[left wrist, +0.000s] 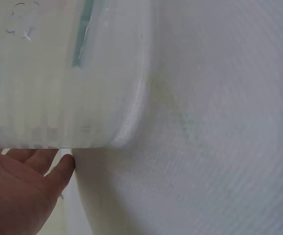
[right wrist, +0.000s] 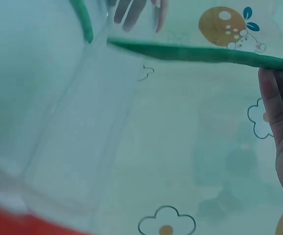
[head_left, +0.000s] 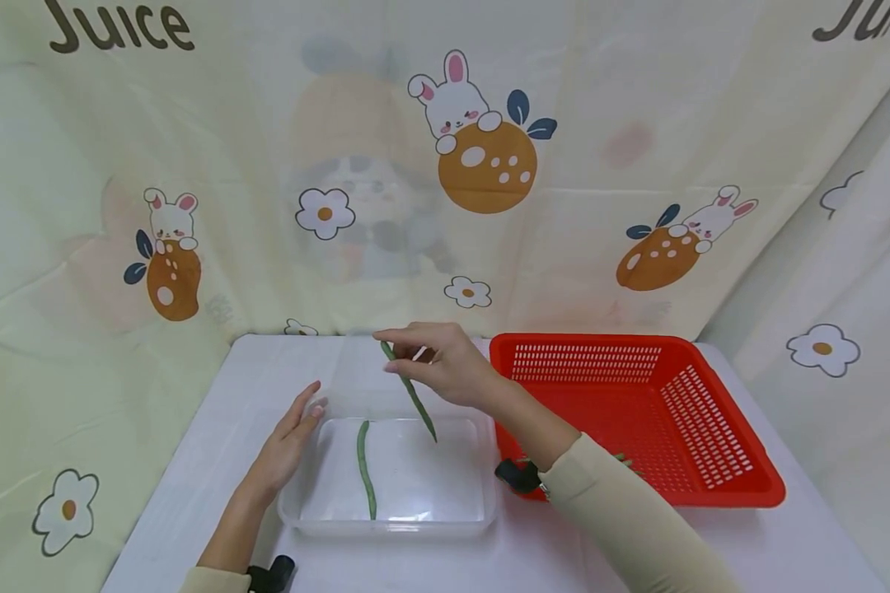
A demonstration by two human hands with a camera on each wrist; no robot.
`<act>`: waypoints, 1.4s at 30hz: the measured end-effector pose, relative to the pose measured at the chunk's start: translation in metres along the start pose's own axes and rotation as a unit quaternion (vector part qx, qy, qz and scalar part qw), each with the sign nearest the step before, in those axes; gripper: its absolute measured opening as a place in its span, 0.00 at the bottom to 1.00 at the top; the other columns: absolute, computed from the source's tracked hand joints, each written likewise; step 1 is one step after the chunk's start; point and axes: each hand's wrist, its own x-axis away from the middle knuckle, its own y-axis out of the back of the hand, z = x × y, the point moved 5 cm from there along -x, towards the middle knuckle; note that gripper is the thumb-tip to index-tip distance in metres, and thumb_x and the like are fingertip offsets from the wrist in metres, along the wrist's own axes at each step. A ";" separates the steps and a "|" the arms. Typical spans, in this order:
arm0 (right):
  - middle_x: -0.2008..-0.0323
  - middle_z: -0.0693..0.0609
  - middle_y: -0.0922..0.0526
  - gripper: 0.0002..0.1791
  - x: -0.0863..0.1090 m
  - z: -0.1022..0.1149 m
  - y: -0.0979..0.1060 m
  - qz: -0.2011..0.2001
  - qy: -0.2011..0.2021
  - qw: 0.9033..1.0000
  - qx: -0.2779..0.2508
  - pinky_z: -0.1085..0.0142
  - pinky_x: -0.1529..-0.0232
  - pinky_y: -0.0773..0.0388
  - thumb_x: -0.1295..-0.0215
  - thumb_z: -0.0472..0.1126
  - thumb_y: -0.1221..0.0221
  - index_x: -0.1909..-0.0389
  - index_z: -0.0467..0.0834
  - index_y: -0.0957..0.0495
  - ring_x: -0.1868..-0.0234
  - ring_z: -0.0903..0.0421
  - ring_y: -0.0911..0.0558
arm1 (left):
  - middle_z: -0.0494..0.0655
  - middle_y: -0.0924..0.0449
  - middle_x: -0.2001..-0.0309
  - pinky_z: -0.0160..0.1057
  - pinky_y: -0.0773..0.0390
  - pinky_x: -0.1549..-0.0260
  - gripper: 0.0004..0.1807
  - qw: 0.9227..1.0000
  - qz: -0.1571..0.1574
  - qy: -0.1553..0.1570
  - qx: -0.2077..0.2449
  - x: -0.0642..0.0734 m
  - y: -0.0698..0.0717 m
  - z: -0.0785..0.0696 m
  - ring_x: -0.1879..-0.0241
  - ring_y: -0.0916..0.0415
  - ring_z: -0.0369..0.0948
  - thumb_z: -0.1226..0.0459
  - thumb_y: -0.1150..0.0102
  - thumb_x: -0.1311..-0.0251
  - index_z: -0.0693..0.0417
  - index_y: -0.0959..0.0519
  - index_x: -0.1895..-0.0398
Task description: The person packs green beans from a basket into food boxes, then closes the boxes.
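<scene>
My right hand (head_left: 437, 358) pinches one end of a green bean (head_left: 417, 401) between thumb and fingers; the bean slants down over a clear plastic container (head_left: 445, 525). In the right wrist view the held green bean (right wrist: 190, 53) stretches sideways from the fingertips. A second green bean (head_left: 366, 469) lies lengthwise inside the container, left of its middle. My left hand (head_left: 285, 449) rests against the container's left side with fingers extended. The left wrist view shows that hand (left wrist: 24, 191) beside the container's translucent wall (left wrist: 43, 107).
A red plastic basket (head_left: 727, 420) with slotted walls stands right of the container. A few green beans (head_left: 626, 463) show in it, partly hidden by my right forearm. The white table (head_left: 215, 461) meets a patterned curtain (head_left: 386, 272) at the back.
</scene>
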 end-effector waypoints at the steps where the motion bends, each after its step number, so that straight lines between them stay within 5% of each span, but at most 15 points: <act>1: 0.65 0.50 0.14 0.24 -0.001 0.000 -0.003 -0.002 -0.001 1.000 -0.003 0.64 0.57 0.12 0.36 0.32 0.30 0.38 0.42 0.17 0.64 0.60 0.17 | 0.55 0.49 0.17 0.68 0.58 0.22 0.32 1.000 0.000 0.001 0.001 0.000 0.000 0.000 0.16 0.60 0.57 0.47 0.63 0.17 0.36 0.53 0.15; 11: 0.66 0.49 0.14 0.25 -0.008 -0.011 -0.031 -0.008 -0.026 1.000 -0.015 0.66 0.57 0.13 0.34 0.33 0.31 0.36 0.43 0.18 0.64 0.59 0.17 | 0.56 0.51 0.16 0.69 0.59 0.22 0.33 1.000 0.006 0.004 0.006 -0.002 0.002 -0.001 0.16 0.61 0.57 0.46 0.62 0.17 0.38 0.53 0.15; 15: 0.67 0.51 0.13 0.24 -0.009 -0.017 -0.042 -0.005 -0.071 0.997 0.005 0.69 0.60 0.15 0.33 0.34 0.31 0.36 0.43 0.18 0.64 0.59 0.17 | 0.56 0.51 0.16 0.68 0.59 0.22 0.34 1.000 0.006 0.004 0.006 -0.001 0.002 -0.002 0.16 0.61 0.57 0.46 0.62 0.17 0.39 0.53 0.15; 19: 0.67 0.54 0.14 0.22 -0.006 -0.026 -0.054 0.013 -0.148 0.989 0.028 0.70 0.65 0.17 0.32 0.37 0.31 0.38 0.45 0.19 0.65 0.60 0.16 | 0.57 0.49 0.17 0.67 0.57 0.22 0.34 1.000 0.002 0.002 0.006 -0.002 0.002 -0.001 0.16 0.60 0.58 0.46 0.62 0.17 0.40 0.53 0.15; 24: 0.67 0.52 0.16 0.21 0.000 -0.038 -0.070 0.028 -0.214 0.976 -0.005 0.66 0.64 0.12 0.33 0.33 0.31 0.40 0.41 0.22 0.68 0.55 0.13 | 0.58 0.47 0.17 0.67 0.57 0.22 0.34 1.000 0.002 -0.005 0.010 -0.003 -0.001 0.000 0.16 0.58 0.58 0.46 0.62 0.17 0.41 0.53 0.15; 34: 0.68 0.48 0.17 0.17 0.009 -0.059 -0.096 0.053 -0.262 0.961 -0.074 0.62 0.67 0.11 0.34 0.28 0.33 0.46 0.37 0.22 0.69 0.49 0.11 | 0.58 0.49 0.17 0.67 0.58 0.22 0.33 1.000 0.005 -0.002 0.008 -0.003 0.000 0.000 0.16 0.61 0.58 0.47 0.62 0.17 0.40 0.53 0.15; 42: 0.69 0.47 0.19 0.17 0.014 -0.066 -0.102 0.080 -0.304 0.947 -0.063 0.66 0.69 0.13 0.35 0.27 0.33 0.47 0.35 0.24 0.72 0.54 0.12 | 0.57 0.49 0.17 0.68 0.57 0.22 0.34 1.000 0.001 -0.008 0.012 0.000 0.000 -0.001 0.16 0.61 0.58 0.46 0.61 0.18 0.40 0.52 0.15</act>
